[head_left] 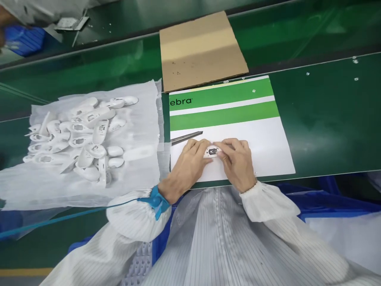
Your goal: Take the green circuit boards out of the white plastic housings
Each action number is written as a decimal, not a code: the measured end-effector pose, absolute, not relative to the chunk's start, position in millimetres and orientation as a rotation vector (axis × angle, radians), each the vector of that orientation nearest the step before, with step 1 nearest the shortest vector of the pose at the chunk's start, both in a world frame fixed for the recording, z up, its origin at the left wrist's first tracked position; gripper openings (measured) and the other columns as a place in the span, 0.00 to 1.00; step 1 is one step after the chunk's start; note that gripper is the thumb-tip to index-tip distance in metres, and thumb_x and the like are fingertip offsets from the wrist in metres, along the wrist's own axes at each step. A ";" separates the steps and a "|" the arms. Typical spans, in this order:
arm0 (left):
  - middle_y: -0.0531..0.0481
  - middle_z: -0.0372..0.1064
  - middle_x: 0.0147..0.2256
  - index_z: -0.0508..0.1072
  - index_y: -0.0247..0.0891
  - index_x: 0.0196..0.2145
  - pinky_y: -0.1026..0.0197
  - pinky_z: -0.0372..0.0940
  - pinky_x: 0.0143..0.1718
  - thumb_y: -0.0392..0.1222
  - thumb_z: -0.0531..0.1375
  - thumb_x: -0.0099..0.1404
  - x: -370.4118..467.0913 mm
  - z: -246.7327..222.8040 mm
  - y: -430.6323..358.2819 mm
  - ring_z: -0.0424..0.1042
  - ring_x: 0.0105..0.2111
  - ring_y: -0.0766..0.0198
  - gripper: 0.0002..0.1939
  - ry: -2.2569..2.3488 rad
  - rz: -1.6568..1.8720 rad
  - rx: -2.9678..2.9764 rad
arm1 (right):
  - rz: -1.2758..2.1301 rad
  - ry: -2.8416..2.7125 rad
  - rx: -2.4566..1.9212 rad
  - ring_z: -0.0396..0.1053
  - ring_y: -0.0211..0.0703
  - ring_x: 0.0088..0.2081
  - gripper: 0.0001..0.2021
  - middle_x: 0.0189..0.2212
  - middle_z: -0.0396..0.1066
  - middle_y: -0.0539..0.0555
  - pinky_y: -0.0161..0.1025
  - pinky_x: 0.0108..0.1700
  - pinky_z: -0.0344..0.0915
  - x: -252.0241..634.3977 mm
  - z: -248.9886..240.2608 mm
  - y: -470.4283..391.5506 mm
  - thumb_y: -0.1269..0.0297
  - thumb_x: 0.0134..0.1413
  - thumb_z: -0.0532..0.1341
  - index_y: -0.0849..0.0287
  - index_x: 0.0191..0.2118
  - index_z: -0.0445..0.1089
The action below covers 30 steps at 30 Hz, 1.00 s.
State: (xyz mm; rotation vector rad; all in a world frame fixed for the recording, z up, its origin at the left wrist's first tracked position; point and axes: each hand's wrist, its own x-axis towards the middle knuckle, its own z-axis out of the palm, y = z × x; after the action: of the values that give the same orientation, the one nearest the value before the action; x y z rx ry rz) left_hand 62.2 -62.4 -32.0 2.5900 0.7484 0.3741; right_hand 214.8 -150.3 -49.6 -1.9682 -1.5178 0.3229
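Between my two hands is a small white oval plastic housing [212, 151] with a dark part in its middle. My left hand [195, 155] grips its left end, fingers closed around it. On the right end, the thumb and fingers of my right hand [236, 159] pinch the same piece. Both hands rest over a white sheet with green bands [232, 133]. Tweezers [187, 138] lie on that sheet, just beyond my left hand. A blue wrist strap [158, 201] with a cord circles my left wrist.
White plastic shells [79, 139] lie heaped on white foam wrapping [139, 119] to the left. A cardboard piece [202, 49] sits behind the sheet. Tiny white bits [356, 79] dot the green table [324, 119]. Another person's sleeve [50, 10] and a blue bin [25, 39] show top left.
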 end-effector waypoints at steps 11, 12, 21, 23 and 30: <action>0.43 0.73 0.48 0.68 0.34 0.54 0.52 0.67 0.49 0.40 0.58 0.70 55.4 -1.0 -33.2 0.71 0.48 0.55 0.17 0.780 -0.017 2.545 | 0.506 -1.441 -1.868 0.69 0.46 0.43 0.13 0.42 0.74 0.54 0.44 0.45 0.67 229.2 -35.0 -149.0 0.68 0.64 0.56 0.56 0.48 0.76; 0.44 0.73 0.48 0.68 0.34 0.54 0.52 0.67 0.49 0.40 0.58 0.70 55.4 -1.8 -33.6 0.71 0.48 0.55 0.16 0.785 -0.010 2.543 | 0.507 -1.440 -1.869 0.69 0.45 0.43 0.13 0.42 0.74 0.54 0.44 0.45 0.67 229.2 -35.5 -149.0 0.67 0.64 0.56 0.55 0.48 0.76; 0.40 0.68 0.48 0.68 0.34 0.49 0.49 0.65 0.47 0.38 0.53 0.72 67.4 -35.2 -68.3 0.65 0.48 0.51 0.11 0.870 0.329 2.708 | 0.024 -2.022 -1.959 0.63 0.47 0.43 0.11 0.42 0.73 0.55 0.44 0.42 0.57 227.1 -33.2 -146.1 0.63 0.64 0.59 0.56 0.48 0.73; 0.41 0.67 0.48 0.68 0.35 0.49 0.50 0.65 0.45 0.38 0.52 0.72 70.4 -36.3 -72.1 0.64 0.47 0.52 0.10 0.871 0.310 2.684 | -0.035 -2.140 -1.931 0.62 0.47 0.42 0.10 0.40 0.73 0.56 0.44 0.42 0.57 226.4 -28.7 -143.0 0.68 0.65 0.57 0.60 0.47 0.73; 0.39 0.66 0.42 0.71 0.32 0.40 0.49 0.62 0.43 0.31 0.50 0.69 72.7 -20.1 -56.3 0.63 0.45 0.50 0.10 0.689 0.048 2.753 | 0.030 -2.268 -1.892 0.60 0.46 0.37 0.10 0.33 0.68 0.55 0.43 0.40 0.58 226.8 -21.7 -134.6 0.81 0.58 0.55 0.62 0.34 0.71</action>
State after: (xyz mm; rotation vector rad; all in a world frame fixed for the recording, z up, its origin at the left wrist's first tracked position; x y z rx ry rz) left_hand 72.7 -56.3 -20.1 2.7527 0.6886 0.0476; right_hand 226.8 -134.6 -21.7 -1.8916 -2.2676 0.0305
